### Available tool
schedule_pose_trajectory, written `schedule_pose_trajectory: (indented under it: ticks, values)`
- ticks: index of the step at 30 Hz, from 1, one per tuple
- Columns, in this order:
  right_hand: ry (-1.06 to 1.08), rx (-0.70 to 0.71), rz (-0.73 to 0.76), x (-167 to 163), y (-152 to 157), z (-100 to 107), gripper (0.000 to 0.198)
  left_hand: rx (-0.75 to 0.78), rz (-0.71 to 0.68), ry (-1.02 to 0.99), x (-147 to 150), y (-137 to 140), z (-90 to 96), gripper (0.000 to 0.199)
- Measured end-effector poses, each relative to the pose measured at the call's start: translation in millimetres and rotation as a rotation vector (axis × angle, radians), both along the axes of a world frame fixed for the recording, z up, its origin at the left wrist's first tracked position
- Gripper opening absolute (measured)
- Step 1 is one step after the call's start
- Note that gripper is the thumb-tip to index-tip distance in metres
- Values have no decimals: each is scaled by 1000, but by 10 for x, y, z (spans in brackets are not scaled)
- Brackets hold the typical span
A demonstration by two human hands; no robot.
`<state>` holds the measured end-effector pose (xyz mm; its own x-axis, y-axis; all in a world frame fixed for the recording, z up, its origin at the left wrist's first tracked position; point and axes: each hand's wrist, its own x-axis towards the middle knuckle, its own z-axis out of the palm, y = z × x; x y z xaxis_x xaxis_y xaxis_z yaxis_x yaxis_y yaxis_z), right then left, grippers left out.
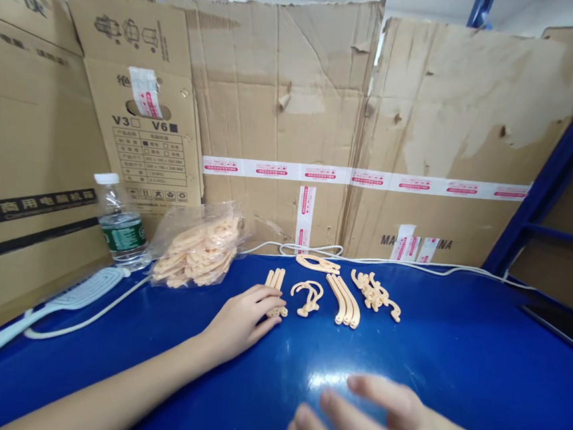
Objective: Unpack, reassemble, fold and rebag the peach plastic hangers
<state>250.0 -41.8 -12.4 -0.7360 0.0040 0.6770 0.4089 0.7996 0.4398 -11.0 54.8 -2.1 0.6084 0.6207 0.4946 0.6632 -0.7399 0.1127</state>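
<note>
My left hand (241,319) lies across a row of beige plastic hanger arms (275,279). Its fingers are partly stretched over them, with the thumb apart, and cover the middle of the row. My right hand (373,420) is in the air near the front edge, blurred, fingers spread, holding nothing. Right of the left hand lie a few beige hooks (309,298), then three curved hanger arms (344,302) side by side. A tangled pile of small hooked pieces (375,291) is farther right. Behind them rests a flat beige folded hanger (318,264).
A clear bag of beige pieces (201,248) is at the back left, beside a water bottle (122,224). A pale blue hairbrush (86,291) and a white cable (80,331) lie left. Cardboard sheets (284,128) wall the blue table (453,370). A dark flat device (560,329) sits right.
</note>
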Motion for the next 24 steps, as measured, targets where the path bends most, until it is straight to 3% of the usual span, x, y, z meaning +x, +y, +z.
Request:
schedule_pose_trajectory:
  ticks: [3,7,9,15,20,24]
  values:
    - [36,136,-35,-46,243,375,21,11,-5,5,-1,-4,3,22]
    - [254,53,-126,40,540,667,26,33,-7,1,-11,6,-10,21]
    - [367,-25,-169,116,695,694,24,45,-2,-9,-10,6,-11,20]
    - [432,-54,-349,277,1011,570,15,81,41,-37,9,-49,-20,18]
    - [481,-83,-441,332,979,529,15,129,79,7,15,-136,-44,13]
    - [494,-104,-497,397,928,522,15,173,106,72,30,-204,-26,21]
